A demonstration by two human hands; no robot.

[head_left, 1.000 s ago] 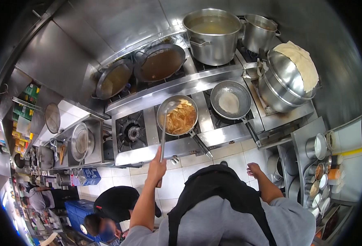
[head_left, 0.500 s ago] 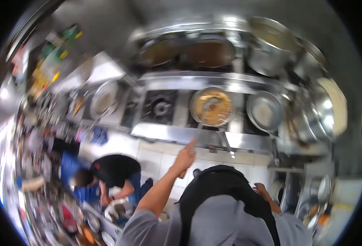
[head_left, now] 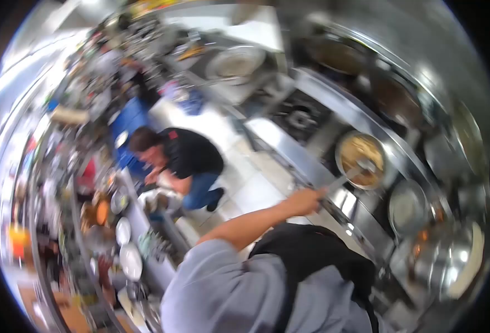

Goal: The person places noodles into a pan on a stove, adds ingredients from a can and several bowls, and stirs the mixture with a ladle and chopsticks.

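My left hand point(head_left: 306, 201) is closed around the handle of a long metal ladle point(head_left: 351, 175). The ladle's bowl rests in a round pan point(head_left: 382, 145) of yellow-brown food on the stove. To the left of that pan is a black burner grate point(head_left: 301, 116) with nothing on it. A second pan point(head_left: 407, 208) with pale contents sits to the right. My right hand does not show; only my torso and apron appear on that side.
A person in a black shirt point(head_left: 192, 158) bends over at the left, near a counter with white plates point(head_left: 130, 261). Large metal pots point(head_left: 447, 261) stand at the right. Dark pans point(head_left: 339, 55) line the stove's back.
The whole view has turned, with the stove now slanting down to the right. My left arm reaches further toward the pan. My right hand has left the view.
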